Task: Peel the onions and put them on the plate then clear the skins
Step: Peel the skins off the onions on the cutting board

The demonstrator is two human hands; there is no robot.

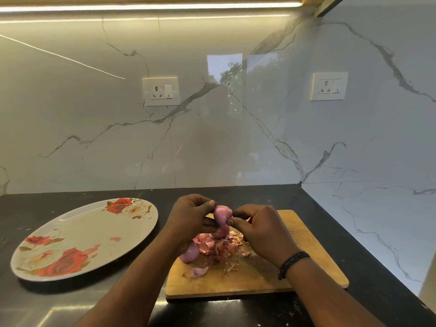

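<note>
Above cutting board [306, 256]: onion [222, 214], pinched between left hand [188, 220] grip and right hand [262, 228] grip; skins [219, 250] beneath.

The plate [70, 223] is pale grey-white, patterned with red and cream roses and brown-gold leaves. Right of the plate, the onion [222, 214] held up is glossy pink-purple; two more onions [190, 253] below it show the same pink. The skins [218, 250] are papery pink and tan. The board [306, 244] under them is honey-brown wood. The counter [35, 303] is black. The wall [94, 138] is white marble with grey veins. The wristband [292, 264] is black.
</note>
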